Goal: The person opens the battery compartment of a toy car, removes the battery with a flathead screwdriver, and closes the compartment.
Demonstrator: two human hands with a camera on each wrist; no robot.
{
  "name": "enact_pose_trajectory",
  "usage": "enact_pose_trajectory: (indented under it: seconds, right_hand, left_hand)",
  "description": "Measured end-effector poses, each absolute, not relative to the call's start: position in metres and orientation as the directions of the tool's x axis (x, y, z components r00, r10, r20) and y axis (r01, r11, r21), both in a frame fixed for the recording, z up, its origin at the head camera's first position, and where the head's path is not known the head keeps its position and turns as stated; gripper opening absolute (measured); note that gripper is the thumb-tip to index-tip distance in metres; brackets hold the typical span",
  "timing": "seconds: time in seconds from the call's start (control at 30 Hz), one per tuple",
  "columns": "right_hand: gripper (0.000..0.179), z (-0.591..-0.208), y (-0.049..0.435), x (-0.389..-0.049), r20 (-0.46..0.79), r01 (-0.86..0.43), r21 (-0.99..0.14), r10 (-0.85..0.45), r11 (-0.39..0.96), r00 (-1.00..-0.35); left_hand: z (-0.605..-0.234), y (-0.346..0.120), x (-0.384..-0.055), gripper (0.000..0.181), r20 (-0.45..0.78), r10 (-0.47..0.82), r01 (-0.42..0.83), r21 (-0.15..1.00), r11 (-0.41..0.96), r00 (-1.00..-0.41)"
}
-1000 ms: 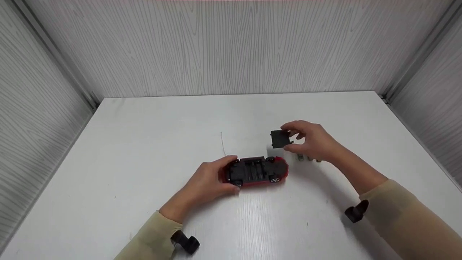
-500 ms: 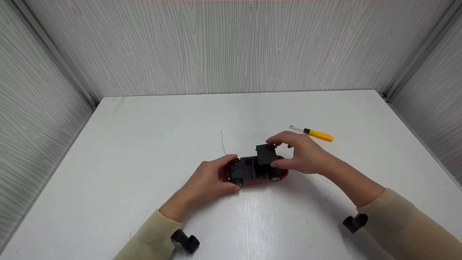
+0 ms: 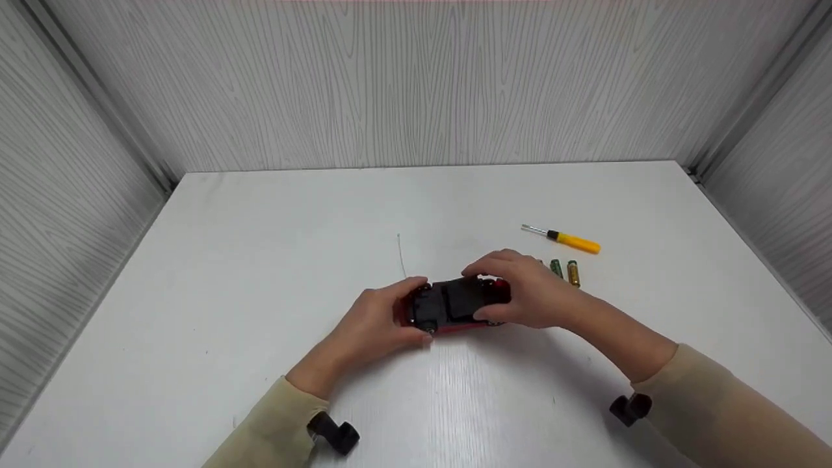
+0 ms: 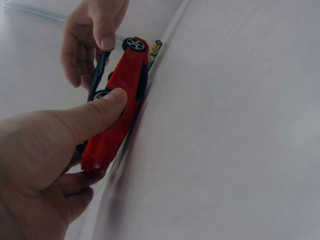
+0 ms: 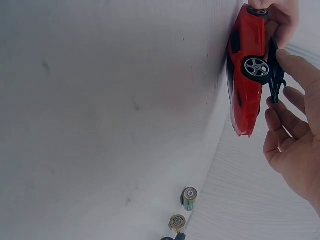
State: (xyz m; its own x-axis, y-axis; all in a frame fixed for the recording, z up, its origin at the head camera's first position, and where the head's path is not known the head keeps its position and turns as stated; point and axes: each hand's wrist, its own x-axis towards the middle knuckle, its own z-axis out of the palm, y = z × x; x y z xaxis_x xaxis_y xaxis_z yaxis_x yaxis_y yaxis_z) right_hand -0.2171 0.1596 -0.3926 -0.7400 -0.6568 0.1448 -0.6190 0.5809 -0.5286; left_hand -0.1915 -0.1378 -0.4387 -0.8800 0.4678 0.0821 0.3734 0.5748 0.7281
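A red toy car (image 3: 430,308) lies upside down on the white table, its black underside facing up. My left hand (image 3: 377,325) grips one end of it between thumb and fingers. Over the middle of the underside, my right hand (image 3: 536,294) pinches a flat black battery cover (image 3: 465,298) by its edges. In the right wrist view the cover (image 5: 275,75) stands close along the car's underside, and a small tab shows at its end. From the left wrist view, the cover (image 4: 99,75) tilts slightly away from the car at the right hand's end. The battery compartment is hidden beneath it.
Several small batteries (image 3: 573,273) stand on the table beyond the right hand, partly hidden by it. Behind them lies a screwdriver (image 3: 563,240) with a yellow handle. A thin antenna wire (image 3: 401,255) sticks out from the car toward the back wall (image 3: 416,84).
My right hand has carried the black cover left and toward me, from beside the car down onto its underside. The screwdriver and batteries have come into sight. The left hand keeps its grip.
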Motion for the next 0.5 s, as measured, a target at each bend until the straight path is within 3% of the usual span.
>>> enact_pose_trajectory:
  seconds: [0.5]
  right_hand:
    - [0.053,-0.3961,0.153,-0.2162,0.113,-0.598,-0.534,-0.651,0.597,-0.751]
  left_hand:
    - [-0.4385,-0.1383,-0.1913,0.086,0.097,0.476,0.384,0.738,0.555,-0.874]
